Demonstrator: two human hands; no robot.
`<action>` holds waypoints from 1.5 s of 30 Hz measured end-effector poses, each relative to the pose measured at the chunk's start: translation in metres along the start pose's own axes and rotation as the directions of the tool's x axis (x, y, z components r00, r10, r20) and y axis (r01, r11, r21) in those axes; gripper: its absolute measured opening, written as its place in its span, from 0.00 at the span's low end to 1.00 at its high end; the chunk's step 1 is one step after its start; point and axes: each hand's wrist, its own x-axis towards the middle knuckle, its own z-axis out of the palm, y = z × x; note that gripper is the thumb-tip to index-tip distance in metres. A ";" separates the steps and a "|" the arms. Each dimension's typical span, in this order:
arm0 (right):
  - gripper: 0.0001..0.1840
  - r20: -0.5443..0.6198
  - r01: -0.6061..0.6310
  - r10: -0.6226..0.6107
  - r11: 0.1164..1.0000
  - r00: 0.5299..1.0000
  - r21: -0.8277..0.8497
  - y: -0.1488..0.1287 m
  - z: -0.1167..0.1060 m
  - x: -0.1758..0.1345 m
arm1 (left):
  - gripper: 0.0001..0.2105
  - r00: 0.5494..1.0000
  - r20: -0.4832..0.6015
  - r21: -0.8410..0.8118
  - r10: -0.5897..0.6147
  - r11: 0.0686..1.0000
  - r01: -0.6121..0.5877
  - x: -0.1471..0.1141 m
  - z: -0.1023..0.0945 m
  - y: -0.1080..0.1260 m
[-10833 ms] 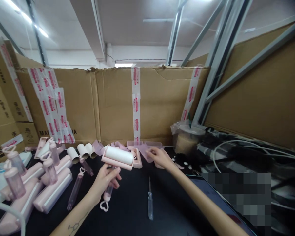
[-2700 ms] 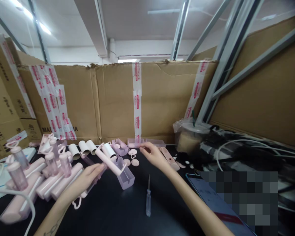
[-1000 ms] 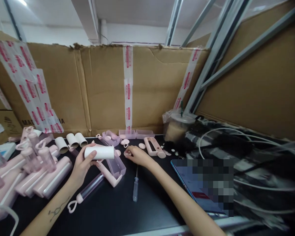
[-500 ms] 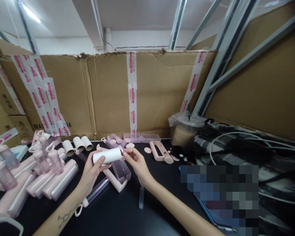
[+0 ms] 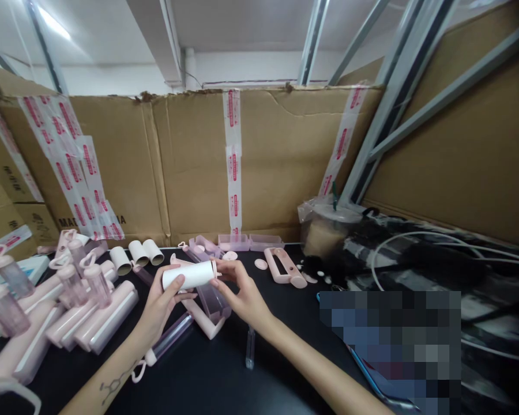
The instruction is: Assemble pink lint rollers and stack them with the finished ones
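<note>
My left hand point(image 5: 164, 294) is wrapped round a white paper roll point(image 5: 188, 275), held nearly level above the table. At the roll's right end my right hand point(image 5: 237, 285) pinches a small pink plastic end piece point(image 5: 215, 270), which sits against the roll's opening. Behind and below the hands lie a pink plastic casing point(image 5: 205, 323) and a translucent purple cover point(image 5: 211, 302). A clear purple tube with a pink loop cap point(image 5: 170, 337) rests on the table below my left hand. A thin clear tube point(image 5: 249, 349) lies beneath my right wrist.
Pink roller units point(image 5: 106, 317) with clear handles crowd the left side. Several white rolls point(image 5: 138, 253) stand behind them. Another pink casing point(image 5: 281, 266) lies right of centre, near a drink cup point(image 5: 324, 230). Cables and a blue-edged, pixelated object point(image 5: 363, 369) occupy the right.
My right hand has shifted slightly, its fingers now closer round the roll's right end. The pink end piece shows more clearly there. The left hand keeps its hold.
</note>
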 end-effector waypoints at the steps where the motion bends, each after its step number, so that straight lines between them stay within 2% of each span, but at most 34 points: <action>1: 0.18 0.012 0.015 -0.014 1.000 1.000 -0.027 -0.001 0.000 0.000 | 0.15 1.000 -0.001 -0.006 -0.001 1.000 0.001 0.000 0.000 0.000; 7: 0.31 0.056 0.046 -0.039 0.989 0.998 -0.142 -0.004 0.009 -0.009 | 0.17 0.999 0.031 -0.077 -0.034 0.996 0.036 -0.003 0.006 -0.005; 11: 0.27 -0.014 -0.025 0.024 0.998 1.000 -0.058 -0.003 0.017 -0.013 | 0.19 0.996 0.064 -0.134 -0.054 0.989 0.063 -0.010 0.013 -0.009; 14: 0.25 -0.096 -0.064 0.068 0.997 0.993 0.047 -0.008 0.013 -0.006 | 0.21 0.993 0.096 -0.133 -0.070 0.988 0.082 -0.015 0.014 -0.005; 16: 0.23 -0.161 -0.079 0.101 0.988 0.982 0.135 -0.014 0.006 0.001 | 0.22 0.970 0.210 -0.120 -0.123 0.981 0.150 -0.014 0.011 0.002; 18: 0.21 -0.209 -0.120 0.171 0.964 0.963 0.236 -0.020 0.001 0.007 | 0.26 0.921 0.340 -0.100 -0.190 0.967 0.236 -0.011 0.005 0.009; 19: 0.20 -0.204 -0.156 0.217 0.948 0.955 0.279 -0.023 0.001 0.009 | 0.27 0.907 0.367 -0.098 -0.205 0.961 0.257 -0.009 0.003 0.011; 21: 0.17 -0.120 -0.239 0.286 0.923 0.951 0.300 -0.025 0.005 0.009 | 0.28 0.913 0.346 -0.114 -0.215 0.957 0.268 -0.006 0.002 0.012; 23: 0.15 -0.005 -0.255 0.261 0.948 0.965 0.191 -0.023 0.013 0.007 | 0.29 0.922 0.292 -0.102 -0.254 0.950 0.294 -0.007 0.003 0.011; 25: 0.14 0.075 -0.158 0.159 0.987 0.984 -0.019 -0.018 0.016 0.007 | 0.31 0.906 0.262 -0.044 -0.331 0.934 0.354 -0.009 0.007 0.009; 26: 0.15 0.084 -0.100 0.115 0.980 0.990 -0.171 -0.015 0.014 0.009 | 0.32 0.895 0.253 -0.014 -0.366 0.924 0.382 -0.011 0.008 0.010; 28: 0.18 0.046 -0.054 0.088 0.867 0.995 -0.495 -0.006 -0.002 0.017 | 0.31 0.885 0.242 0.008 -0.398 0.913 0.409 -0.013 0.009 0.015; 29: 0.19 -0.014 -0.085 0.102 0.732 0.995 -0.676 0.000 -0.014 0.021 | 0.29 0.888 0.238 -0.008 -0.392 0.914 0.406 -0.013 0.008 0.019; 30: 0.19 -0.061 -0.125 0.119 0.662 0.991 -0.739 0.006 -0.027 0.024 | 0.27 0.896 0.234 -0.039 -0.378 0.917 0.397 -0.013 0.007 0.022; 34: 0.10 -0.154 -0.223 0.173 0.510 0.973 -0.831 0.035 -0.074 0.025 | 0.16 0.932 0.189 -0.193 -0.308 0.920 0.343 -0.008 0.000 0.030; 37: 0.08 -0.140 -0.234 0.226 0.474 0.964 -0.849 0.050 -0.082 0.018 | 0.08 0.956 0.112 -0.225 -0.271 0.930 0.290 -0.004 -0.002 0.026; 41: 0.08 -0.091 -0.230 0.274 0.533 0.957 -0.814 0.045 -0.070 0.019 | 0.11 0.966 -0.040 -0.187 -0.255 0.952 0.243 -0.001 0.000 0.018; 45: 0.16 0.017 -0.137 0.210 0.694 0.977 -0.706 0.017 -0.051 0.025 | 0.13 0.969 -0.057 -0.199 -0.239 0.954 0.224 0.001 0.001 0.015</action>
